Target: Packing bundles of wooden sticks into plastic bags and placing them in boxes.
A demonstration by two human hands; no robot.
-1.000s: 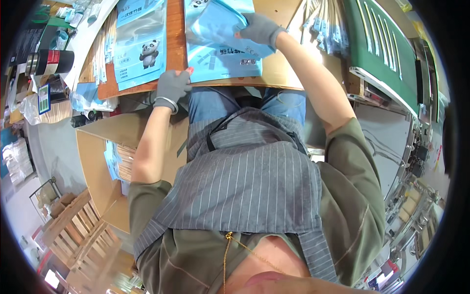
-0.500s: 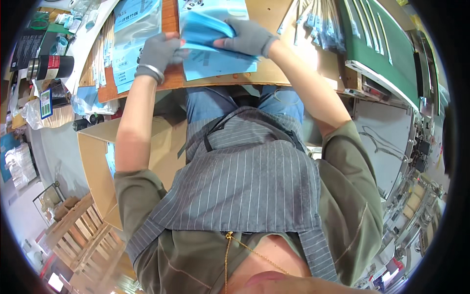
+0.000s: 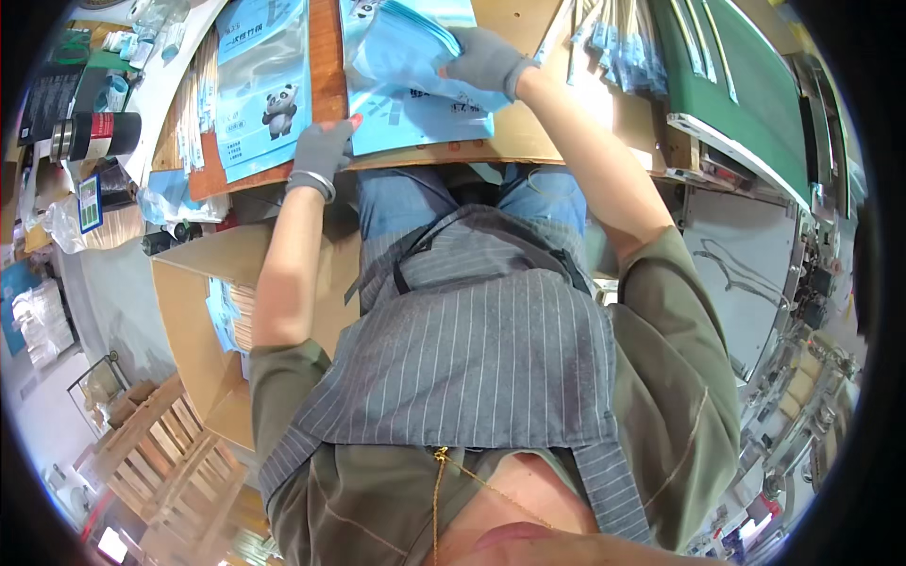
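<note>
My right hand (image 3: 486, 66), in a grey fingerless glove, grips the right edge of several blue plastic bags (image 3: 401, 47), which fan and bend upward. Beneath them lies a stack of blue printed bags (image 3: 425, 127) on cardboard at the table's front edge. My left hand (image 3: 324, 151), gloved alike with a band at the wrist, rests at the stack's lower left corner. Its fingers are loosely bent and apart, with a fingertip beside the bag's edge; nothing shows in them. Left of it lies another clear-and-blue bag with a panda print (image 3: 264, 104).
Wrapped chopsticks (image 3: 618, 52) lie at the back right, near a green conveyor belt (image 3: 727, 123) carrying more. Other chopsticks (image 3: 196, 104) lie left of the panda bag. A black thermos (image 3: 99, 134) lies at far left. An open cardboard box (image 3: 193, 321) stands below my left arm, holding blue packs.
My left hand has come away from the lifted bags and moved down toward the table edge. My right hand has shifted slightly up, still gripping the bags.
</note>
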